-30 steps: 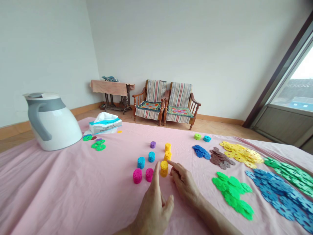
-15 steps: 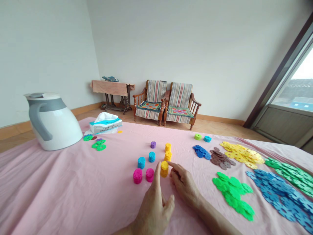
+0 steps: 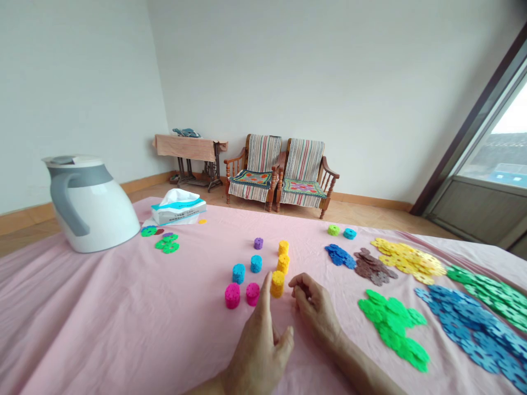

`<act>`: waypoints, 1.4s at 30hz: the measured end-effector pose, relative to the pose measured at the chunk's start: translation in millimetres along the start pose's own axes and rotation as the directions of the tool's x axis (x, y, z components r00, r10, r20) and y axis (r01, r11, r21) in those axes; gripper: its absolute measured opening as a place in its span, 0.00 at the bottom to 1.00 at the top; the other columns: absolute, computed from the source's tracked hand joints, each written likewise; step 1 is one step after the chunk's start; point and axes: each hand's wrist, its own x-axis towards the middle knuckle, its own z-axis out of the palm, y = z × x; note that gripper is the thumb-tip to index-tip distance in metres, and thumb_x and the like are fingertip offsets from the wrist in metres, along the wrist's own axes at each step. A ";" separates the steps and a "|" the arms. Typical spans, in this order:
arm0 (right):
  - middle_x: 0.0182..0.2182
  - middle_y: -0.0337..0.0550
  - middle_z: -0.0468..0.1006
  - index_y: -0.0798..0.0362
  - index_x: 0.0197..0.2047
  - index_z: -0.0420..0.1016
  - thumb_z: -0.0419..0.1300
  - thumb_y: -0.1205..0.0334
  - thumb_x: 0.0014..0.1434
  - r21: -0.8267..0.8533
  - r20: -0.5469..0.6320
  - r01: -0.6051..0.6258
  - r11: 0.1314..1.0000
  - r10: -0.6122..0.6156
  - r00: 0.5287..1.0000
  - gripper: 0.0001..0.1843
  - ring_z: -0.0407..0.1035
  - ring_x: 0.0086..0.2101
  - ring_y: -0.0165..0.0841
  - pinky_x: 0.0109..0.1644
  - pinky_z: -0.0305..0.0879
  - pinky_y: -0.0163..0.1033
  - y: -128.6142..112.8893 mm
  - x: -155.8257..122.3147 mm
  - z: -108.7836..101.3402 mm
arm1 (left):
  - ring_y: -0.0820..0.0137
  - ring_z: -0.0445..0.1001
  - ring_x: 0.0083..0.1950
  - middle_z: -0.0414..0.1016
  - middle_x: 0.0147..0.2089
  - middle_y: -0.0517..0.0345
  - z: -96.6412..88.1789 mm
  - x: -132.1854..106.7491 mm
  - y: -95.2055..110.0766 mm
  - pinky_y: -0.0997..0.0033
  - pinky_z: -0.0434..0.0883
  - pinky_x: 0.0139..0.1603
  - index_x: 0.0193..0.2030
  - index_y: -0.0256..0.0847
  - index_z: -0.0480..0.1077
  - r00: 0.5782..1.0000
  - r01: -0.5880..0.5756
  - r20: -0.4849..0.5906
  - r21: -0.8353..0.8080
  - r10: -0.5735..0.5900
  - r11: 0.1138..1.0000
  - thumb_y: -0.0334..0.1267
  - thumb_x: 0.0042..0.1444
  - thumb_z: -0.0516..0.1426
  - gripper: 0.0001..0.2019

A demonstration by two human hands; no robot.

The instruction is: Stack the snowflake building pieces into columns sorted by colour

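A tall stack of yellow flower-shaped plastic discs [image 3: 277,285] stands upright on the pink cloth. Just at its near left side is my left hand [image 3: 258,343], index finger stretched forward and thumb spread away; whether the fingertip touches the stack I cannot tell. My right hand [image 3: 315,307] sits a little to the right of the stack, apart from it, with loosely bent fingers and nothing visible in them. Behind are two more yellow stacks [image 3: 282,263]. To the left stand two magenta stacks [image 3: 232,295], two light blue stacks [image 3: 238,273] and a purple one [image 3: 258,243].
On the right lie loose disc piles: bright green [image 3: 393,326], blue [image 3: 473,323], dark green [image 3: 494,293], yellow [image 3: 407,259], brown [image 3: 373,267] and dark blue [image 3: 340,256]. Lime [image 3: 333,230] and blue stacks [image 3: 349,234] stand farther back. A white jug [image 3: 96,208] and tissue box [image 3: 179,209] are left.
My right hand has drawn back to the right from the front yellow stack, and its index finger has bent. My left hand and the stacks have stayed about where they were.
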 end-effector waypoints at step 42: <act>0.16 0.33 0.62 0.57 0.29 0.70 0.49 0.59 0.57 -0.012 -0.068 -0.056 0.998 0.055 0.996 0.13 0.56 0.18 0.24 0.20 0.49 0.29 -2.1 12.7 -19.6 | 0.74 0.66 0.25 0.64 0.21 0.61 -3.7 6.0 3.5 0.77 0.59 0.28 0.17 0.38 0.61 0.955 -0.250 0.192 0.117 0.225 0.961 0.17 0.40 0.43 0.14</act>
